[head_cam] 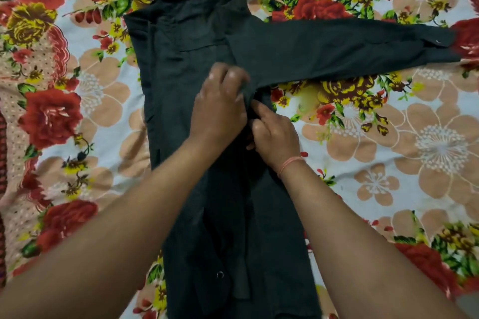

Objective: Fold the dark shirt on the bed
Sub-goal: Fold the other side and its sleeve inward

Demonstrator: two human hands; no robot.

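Note:
The dark shirt [181, 67] lies lengthwise on the bed, collar at the far end, its sides folded in to a narrow strip. One long sleeve [350, 44] stretches flat to the right, its cuff near the frame's right edge. My left hand [220, 106] presses down on the shirt's middle, where that sleeve leaves the body, fingers curled into the cloth. My right hand [274, 134] sits just beside it and pinches the shirt's right edge under the sleeve. A thin thread band circles the right wrist.
A floral bedsheet [388, 150] with red roses and peach flowers covers the whole bed around the shirt. At the left edge lies a strip of dotted pinkish cloth [15, 111]. Both forearms cross the lower half of the shirt.

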